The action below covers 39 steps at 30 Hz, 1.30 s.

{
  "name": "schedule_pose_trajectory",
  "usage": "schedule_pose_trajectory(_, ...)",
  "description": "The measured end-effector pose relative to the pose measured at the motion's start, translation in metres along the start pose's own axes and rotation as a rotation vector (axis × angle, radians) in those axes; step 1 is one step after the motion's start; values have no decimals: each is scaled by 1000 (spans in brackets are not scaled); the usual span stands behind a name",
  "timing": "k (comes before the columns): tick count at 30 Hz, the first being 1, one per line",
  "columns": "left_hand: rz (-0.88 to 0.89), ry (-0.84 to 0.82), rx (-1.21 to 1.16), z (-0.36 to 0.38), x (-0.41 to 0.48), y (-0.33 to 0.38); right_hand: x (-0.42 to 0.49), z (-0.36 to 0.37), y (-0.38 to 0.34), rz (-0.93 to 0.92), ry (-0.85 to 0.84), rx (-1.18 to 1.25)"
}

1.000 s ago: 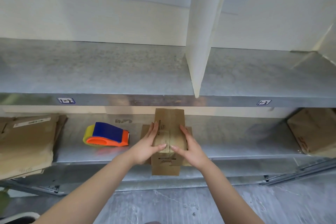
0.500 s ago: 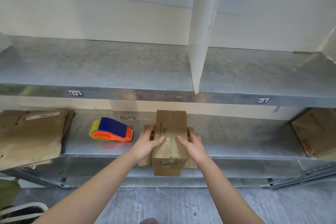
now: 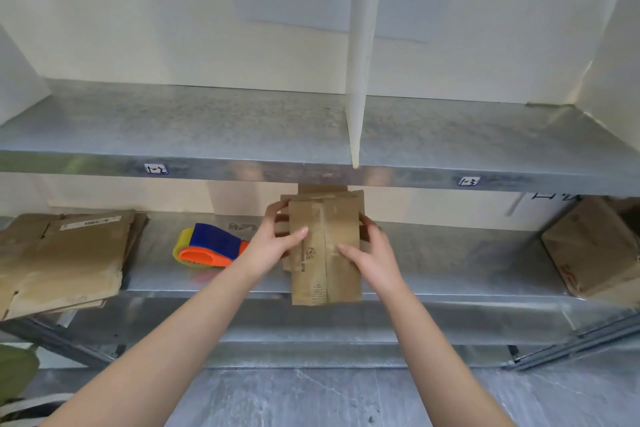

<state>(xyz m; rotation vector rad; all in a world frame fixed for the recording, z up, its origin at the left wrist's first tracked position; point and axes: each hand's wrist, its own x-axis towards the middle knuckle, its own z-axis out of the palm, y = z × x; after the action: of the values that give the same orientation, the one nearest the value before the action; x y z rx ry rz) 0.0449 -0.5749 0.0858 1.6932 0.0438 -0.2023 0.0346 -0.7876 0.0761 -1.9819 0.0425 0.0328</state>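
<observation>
A small cardboard box sits at the centre of the frame on the lower metal shelf, its near end jutting past the shelf's front edge. It lies squeezed between both grips. The left grip clasps the box's left side, thumb laid across the top. The right grip clasps the right side the same way. Just left of the left grip lies a blue and orange tape dispenser. Flattened cartons are stacked at the far left, and a closed carton stands at the far right.
</observation>
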Motion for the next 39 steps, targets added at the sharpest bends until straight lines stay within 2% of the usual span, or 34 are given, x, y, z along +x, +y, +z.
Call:
schedule_pose_trajectory(5,25,37,-93,5,-17,15,-19,-12,-14,49,14,203)
schedule_pose_trajectory(10,110,21,-208,13,-26,24,-22,-19,-26,25,61,260)
schedule_pose_trajectory(13,96,-24,-258,18,-26,23,-18,-21,-26,-40,-34,216)
schedule_pose_trajectory(18,91,19,-52,22,-27,-6,-18,-12,-1,19,-106,175)
schedule_pose_trajectory(23,-28,94,-272,32,-27,-44,-18,1,50,40,-114,72)
schedule_pose_trajectory(25,-87,105,-280,36,-25,-55,-17,4,66,44,-137,9)
schedule_pose_trajectory(31,-158,89,-58,36,-17,-86,-10,13,94,147,-243,64)
schedule_pose_trajectory(35,-150,32,145,38,-14,-106,5,26,125,148,-151,51)
schedule_pose_trajectory(37,-133,-12,377,35,-12,-111,11,30,133,153,-102,47)
schedule_pose_trajectory(39,-44,5,700,26,-10,-114,11,31,131,177,-75,48)
